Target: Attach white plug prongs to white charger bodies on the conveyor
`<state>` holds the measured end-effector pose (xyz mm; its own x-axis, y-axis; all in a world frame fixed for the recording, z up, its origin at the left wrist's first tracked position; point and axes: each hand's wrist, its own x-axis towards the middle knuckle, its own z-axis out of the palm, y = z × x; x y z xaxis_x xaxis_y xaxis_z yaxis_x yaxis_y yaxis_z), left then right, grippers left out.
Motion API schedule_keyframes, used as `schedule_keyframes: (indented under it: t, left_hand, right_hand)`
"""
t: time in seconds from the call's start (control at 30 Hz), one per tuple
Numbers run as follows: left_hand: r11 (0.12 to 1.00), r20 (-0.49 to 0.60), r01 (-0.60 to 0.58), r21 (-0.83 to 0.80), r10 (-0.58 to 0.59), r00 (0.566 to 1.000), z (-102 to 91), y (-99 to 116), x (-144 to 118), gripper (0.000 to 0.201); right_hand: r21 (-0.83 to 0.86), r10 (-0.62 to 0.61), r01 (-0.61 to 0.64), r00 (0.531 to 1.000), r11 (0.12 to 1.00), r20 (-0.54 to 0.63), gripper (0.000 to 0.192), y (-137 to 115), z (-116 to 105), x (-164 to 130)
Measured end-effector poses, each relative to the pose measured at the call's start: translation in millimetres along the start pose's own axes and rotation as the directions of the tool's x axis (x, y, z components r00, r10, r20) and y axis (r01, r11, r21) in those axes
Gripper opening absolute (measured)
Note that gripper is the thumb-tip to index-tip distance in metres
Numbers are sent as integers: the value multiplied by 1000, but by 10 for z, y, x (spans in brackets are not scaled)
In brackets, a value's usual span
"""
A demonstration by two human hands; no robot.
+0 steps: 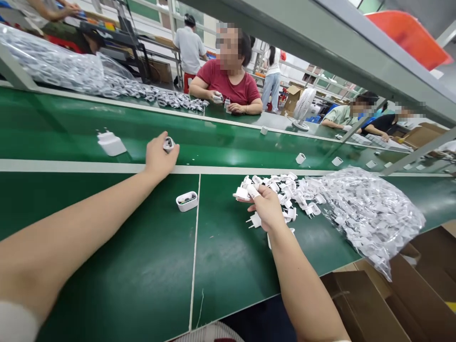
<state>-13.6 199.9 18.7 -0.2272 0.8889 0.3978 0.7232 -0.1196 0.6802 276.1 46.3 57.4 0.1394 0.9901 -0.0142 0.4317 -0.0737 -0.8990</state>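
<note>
shell (pixel 168 144), white and small, is in the left hand (pixel 158 154), out over the green belt (pixel 221 147). the thumb and fingers are bent in close around its sides, with no wide gap. that grip probably keeps the open end free, so the dark bits inside can be seen. whether the shell touches the belt cannot be told.

the right hand (pixel 267 206) has its thumb and fingers pinched on a white plug piece (pixel 241 194), beside a loose pile (pixel 285 187) of more pieces like it. a finger there seems to wear a white cover (pixel 252 191). the pinch is small, most likely because the piece is small too. the wrist hides some of the pile behind it.

between the hands, a second shell (pixel 186 201) lies on the green table (pixel 135 266). its open side shows, and small parts can be seen in it. it is near both hands, perhaps so that neither must reach far.

the pile spills from the mouth of a clear bag (pixel 377 213), which is full of white pieces. the bag lies on its side, maybe so that the pieces can slide out. below the table edge is an open brown box (pixel 363 299); its bottom is too hidden to tell.

left of the left hand, a white charger (pixel 112 143) with pins lies on the belt. across it sits a person in a red shirt (pixel 233 83), holding small white things, near another big clear bag (pixel 64 64) of white parts.
</note>
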Motion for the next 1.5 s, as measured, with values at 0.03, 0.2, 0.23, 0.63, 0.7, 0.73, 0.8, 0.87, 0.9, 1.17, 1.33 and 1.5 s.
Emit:
schedule_keyframes:
  t: [0.03, 0.2, 0.23, 0.63, 0.7, 0.73, 0.8, 0.87, 0.9, 1.17, 1.33, 1.5]
  left_hand:
    - [999, -8, -43, -12, 43, 999, -115, 19, -122, 63]
    - [947, 7, -294, -133, 297, 955, -701, 237, -1079, 67]
    - [935, 66, -293, -198, 311, 948, -777, 300, -1299, 62]
    - [903, 619, -111, -415, 370, 692, -554, 342, -2130, 64]
    - [906, 593, -60, -418, 322, 738, -545, 315, -2102, 73]
    - [905, 575, -52, -422, 311, 757, -548, 313, -2088, 71]
    - [899, 552, -73, -432, 328, 767, -560, 326, -2059, 51]
    - [887, 538, -112, -447, 367, 759, -571, 342, -2037, 31]
    - [882, 534, -124, -455, 382, 754, -575, 345, -2030, 26]
    - [880, 514, -86, -467, 349, 784, -543, 289, -2030, 41]
    - [868, 518, -98, -486, 377, 768, -536, 311, -2003, 28]
    - [851, 483, -114, -512, 395, 782, -512, 309, -2000, 25]
  right_hand:
    - [148, 42, -48, 998, 988, 38, 26, -16, 7, -14]
    - [471, 108, -175, 980, 865, 166, 26, -102, 41, -129]
    - [483, 97, -171, 980, 859, 176, 28, -118, 49, -156]
    - [580, -124, -56, 956, 812, 266, 27, -221, 130, -292]
    - [595, -123, -70, 953, 801, 278, 27, -212, 131, -287]
    - [599, -124, -79, 949, 797, 290, 29, -206, 129, -284]
    - [601, -138, -94, 934, 794, 328, 29, -192, 122, -278]
    - [596, -165, -106, 909, 796, 382, 24, -182, 118, -275]
    - [592, -181, -111, 894, 798, 411, 20, -180, 119, -276]
    - [471, -356, 203, 897, 859, 263, 26, -167, 277, -365]
    - [184, -477, 445, 854, 876, 206, 38, -164, 320, -469]
    - [-38, -626, 657, 732, 753, 269, 16, -197, 321, -532]
